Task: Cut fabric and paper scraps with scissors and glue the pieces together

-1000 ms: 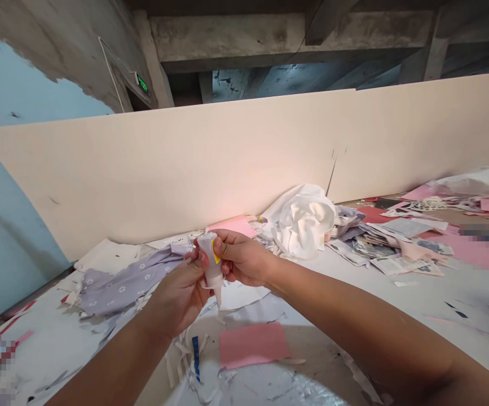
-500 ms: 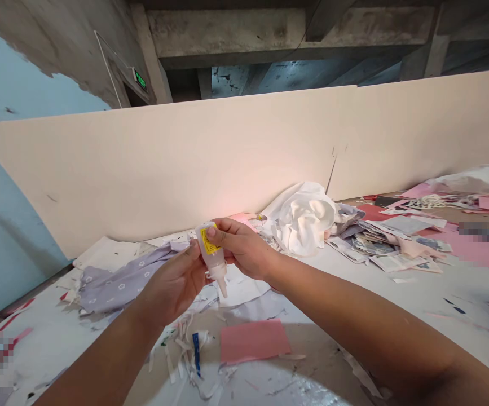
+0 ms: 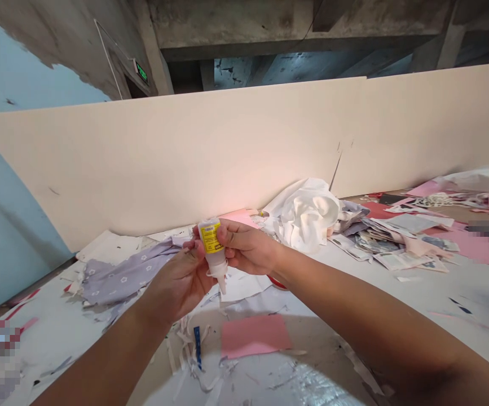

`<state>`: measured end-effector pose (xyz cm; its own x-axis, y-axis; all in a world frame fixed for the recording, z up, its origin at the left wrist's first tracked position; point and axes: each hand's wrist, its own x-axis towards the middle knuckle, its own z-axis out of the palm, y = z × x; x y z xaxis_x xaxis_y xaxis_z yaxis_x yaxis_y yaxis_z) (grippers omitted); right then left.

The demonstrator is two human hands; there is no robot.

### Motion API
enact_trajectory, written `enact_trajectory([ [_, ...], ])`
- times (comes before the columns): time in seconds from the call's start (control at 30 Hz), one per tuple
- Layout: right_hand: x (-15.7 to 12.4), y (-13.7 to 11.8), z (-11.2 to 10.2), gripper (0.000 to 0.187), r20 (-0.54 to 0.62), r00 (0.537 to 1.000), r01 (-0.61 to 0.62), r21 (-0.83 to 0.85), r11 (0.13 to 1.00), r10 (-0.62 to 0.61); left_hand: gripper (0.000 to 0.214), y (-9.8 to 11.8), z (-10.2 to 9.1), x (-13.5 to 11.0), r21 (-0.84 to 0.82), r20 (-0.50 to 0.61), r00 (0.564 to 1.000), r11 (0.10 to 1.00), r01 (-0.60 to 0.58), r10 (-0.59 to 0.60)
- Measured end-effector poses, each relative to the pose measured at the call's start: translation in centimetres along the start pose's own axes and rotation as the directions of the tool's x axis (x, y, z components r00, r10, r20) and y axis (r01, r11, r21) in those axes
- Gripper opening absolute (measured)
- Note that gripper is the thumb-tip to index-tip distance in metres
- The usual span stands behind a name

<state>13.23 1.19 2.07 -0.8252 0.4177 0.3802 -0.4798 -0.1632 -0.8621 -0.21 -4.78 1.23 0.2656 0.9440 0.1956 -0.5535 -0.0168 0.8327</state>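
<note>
A small translucent glue bottle with a yellow label is held nozzle down over the table. My right hand grips it from the right, thumb along the label's edge. From the left, my left hand has its fingers closed against the bottle's side; some fingertips are hidden behind it. Below the bottle lies a pink sheet, with a white sheet farther back, just behind the nozzle.
Lilac flowered fabric lies left of my hands. Crumpled white cloth sits against the cream board. Cut pieces are stacked on the right. Several scraps and a blue strip litter the table.
The bottle has been turned so its yellow label faces me more fully. Both hands stay on it. The view has shifted slightly.
</note>
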Motion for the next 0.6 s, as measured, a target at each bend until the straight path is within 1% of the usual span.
enact_trajectory([
  [0.13,0.0,0.3,0.0,0.031,-0.104,0.994,0.008,-0.060,0.998,-0.014,0.016,-0.5,0.1,0.2,-0.058,-0.038,0.999,0.998,-0.023,0.021],
  [0.23,0.0,0.6,0.1,0.035,-0.132,0.991,0.026,-0.080,0.996,-0.036,0.020,-0.7,0.1,0.4,-0.062,-0.059,0.998,0.998,-0.022,0.018],
  [0.33,0.2,1.0,0.2,0.038,-0.154,0.987,0.033,-0.090,0.995,-0.046,0.021,-0.8,0.2,0.6,-0.036,-0.115,0.993,0.999,-0.023,0.019],
  [0.43,0.4,1.4,0.2,0.034,-0.182,0.983,0.017,-0.101,0.995,-0.036,0.012,-0.9,0.3,0.6,-0.017,-0.164,0.986,1.000,-0.021,0.018],
  [0.5,0.5,1.7,0.3,0.032,-0.188,0.981,0.024,-0.112,0.993,-0.045,0.006,-0.8,0.5,0.6,-0.007,-0.176,0.984,1.000,-0.020,0.018],
  [0.6,0.5,1.9,0.5,0.030,-0.230,0.968,0.076,-0.092,0.993,-0.096,0.011,-0.6,0.8,0.4,0.005,-0.183,0.983,1.000,-0.014,0.015],
])
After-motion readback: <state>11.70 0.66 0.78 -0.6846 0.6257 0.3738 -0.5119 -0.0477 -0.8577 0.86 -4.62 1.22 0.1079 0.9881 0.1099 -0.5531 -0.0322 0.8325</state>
